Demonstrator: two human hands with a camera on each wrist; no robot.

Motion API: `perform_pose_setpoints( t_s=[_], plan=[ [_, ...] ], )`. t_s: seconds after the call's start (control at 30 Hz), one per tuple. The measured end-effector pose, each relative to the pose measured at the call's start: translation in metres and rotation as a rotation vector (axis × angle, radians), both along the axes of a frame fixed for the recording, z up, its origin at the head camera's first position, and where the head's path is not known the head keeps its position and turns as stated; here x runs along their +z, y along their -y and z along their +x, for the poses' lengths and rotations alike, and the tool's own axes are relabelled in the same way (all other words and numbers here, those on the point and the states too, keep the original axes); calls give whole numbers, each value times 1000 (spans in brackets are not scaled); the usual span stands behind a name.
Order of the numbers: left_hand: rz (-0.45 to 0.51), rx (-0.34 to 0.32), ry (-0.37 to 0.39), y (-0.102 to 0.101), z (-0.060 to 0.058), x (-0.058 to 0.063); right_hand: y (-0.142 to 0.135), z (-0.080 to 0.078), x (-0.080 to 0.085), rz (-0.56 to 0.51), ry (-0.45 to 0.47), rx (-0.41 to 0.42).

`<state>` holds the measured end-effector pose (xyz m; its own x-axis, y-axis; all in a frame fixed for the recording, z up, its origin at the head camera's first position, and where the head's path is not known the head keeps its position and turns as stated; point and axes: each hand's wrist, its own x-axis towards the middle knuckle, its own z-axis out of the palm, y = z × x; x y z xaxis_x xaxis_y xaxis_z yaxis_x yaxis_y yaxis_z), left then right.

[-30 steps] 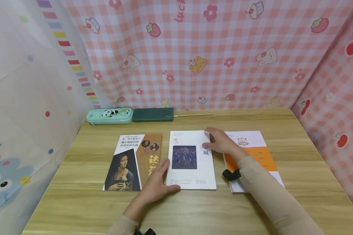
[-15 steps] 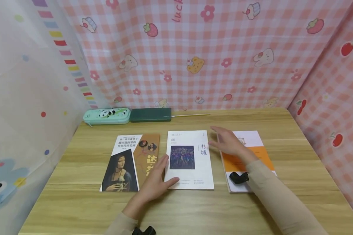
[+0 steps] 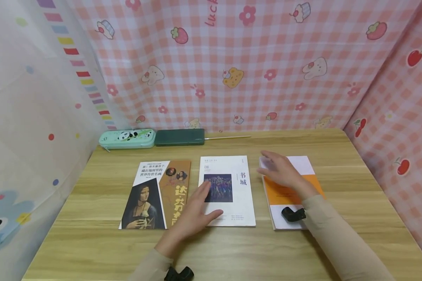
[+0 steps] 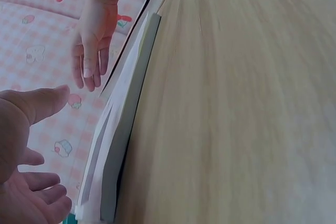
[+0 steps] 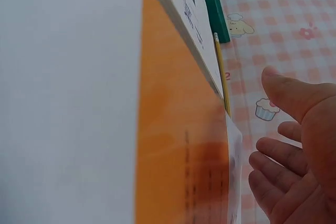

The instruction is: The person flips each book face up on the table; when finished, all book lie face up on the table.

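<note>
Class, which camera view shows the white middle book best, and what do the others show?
The head view: the middle book lies cover up, only partly hidden by the left hand. The left wrist view shows it edge-on, its cover barely seen; the right wrist view shows just a slice of cover and edge.

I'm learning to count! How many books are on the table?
3: the portrait-cover book at left, the white 书城 book in the middle, the orange-and-white book at right, partly covered.
</note>
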<state>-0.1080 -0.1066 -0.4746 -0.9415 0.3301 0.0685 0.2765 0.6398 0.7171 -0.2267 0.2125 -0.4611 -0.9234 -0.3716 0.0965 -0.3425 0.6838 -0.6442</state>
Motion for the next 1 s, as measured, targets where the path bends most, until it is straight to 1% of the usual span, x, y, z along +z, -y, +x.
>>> perform_pose_setpoints(
  t_s=[0.1,0.27,0.47,0.63,0.8,1.0],
  plan=[
    [3,-13,12,-5,0,3,-4,0,1,6,8,-11],
    [11,-54,32,-15,-1,5,-13,1,1,11,3,-27],
    [-4,-116,21,-29,-3,2,-17,-1,-3,26,10,-22],
    [3,-148,30,-42,-4,-1,-24,-1,-3,50,-2,-13],
    [-13,-179,24,-53,-4,-4,-35,0,0,81,6,-27],
    [-15,-219,11,-66,-4,-4,-50,1,6,75,41,-59]
  ],
)
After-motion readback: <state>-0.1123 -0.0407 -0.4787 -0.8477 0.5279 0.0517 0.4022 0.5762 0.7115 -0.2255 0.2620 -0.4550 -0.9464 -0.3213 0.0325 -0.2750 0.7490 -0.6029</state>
